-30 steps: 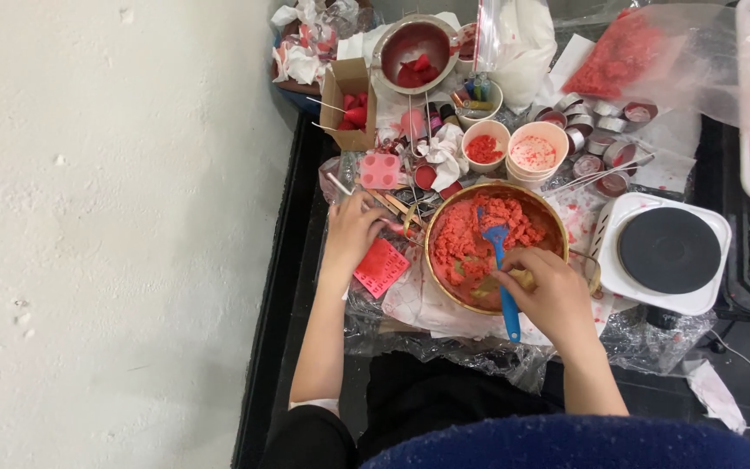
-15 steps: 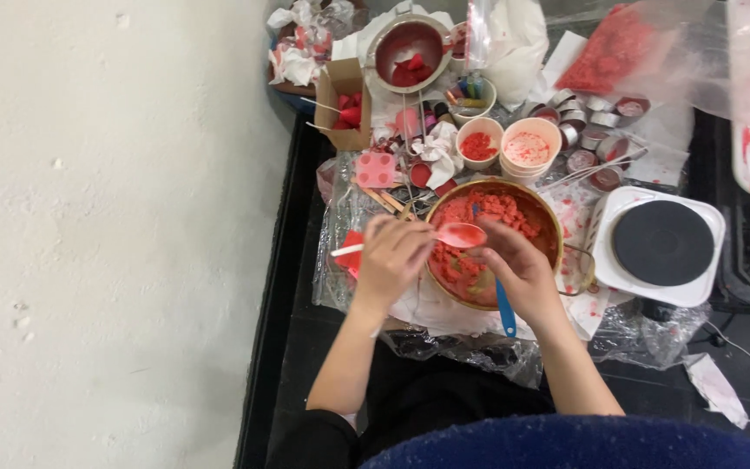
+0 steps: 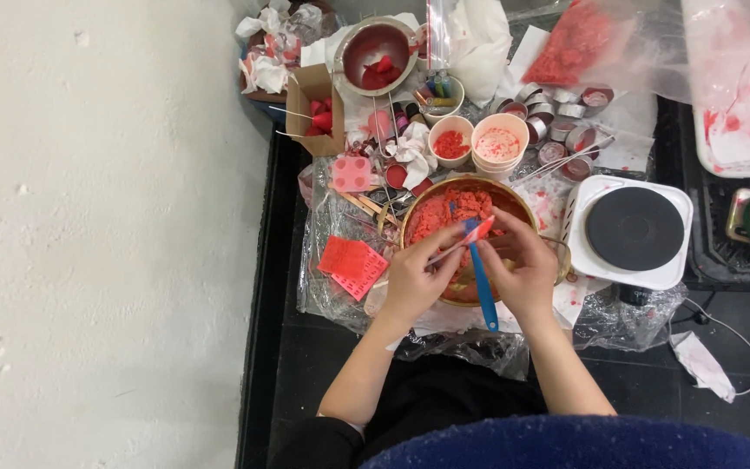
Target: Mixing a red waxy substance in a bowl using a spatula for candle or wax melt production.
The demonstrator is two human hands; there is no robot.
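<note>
1. The round wooden-rimmed bowl (image 3: pixel 514 201) sits at the middle of the black table, filled with crumbly red-pink granular matter heaped toward its far side.
2. The left hand (image 3: pixel 412 280) is closed around a thin pale stick with a red-smeared spoon-like tip (image 3: pixel 477 233), held over the bowl's near edge.
3. The right hand (image 3: pixel 524 269) is curled over the bowl just beside that tip; a blue plastic spatula (image 3: pixel 482 282) runs from the bowl down between the two hands, and whether the right fingers actually pinch it is hard to tell.
4. Beyond the bowl stand a small white cup of red granules (image 3: pixel 450 141) and a stack of pale cups with pink-speckled contents (image 3: pixel 499 143).
5. Further back, a metal saucepan (image 3: pixel 375 52) holds red chunks, and an open brown cardboard box (image 3: pixel 314 95) holds red lumps.
6. A flat red square mould (image 3: pixel 351 263) lies on crinkled clear plastic sheeting (image 3: pixel 327 287) left of the bowl.
7. A white electric hotplate with a black round disc (image 3: pixel 634 229) stands to the right, with small metal tealight tins (image 3: pixel 566 130) behind it.
</note>
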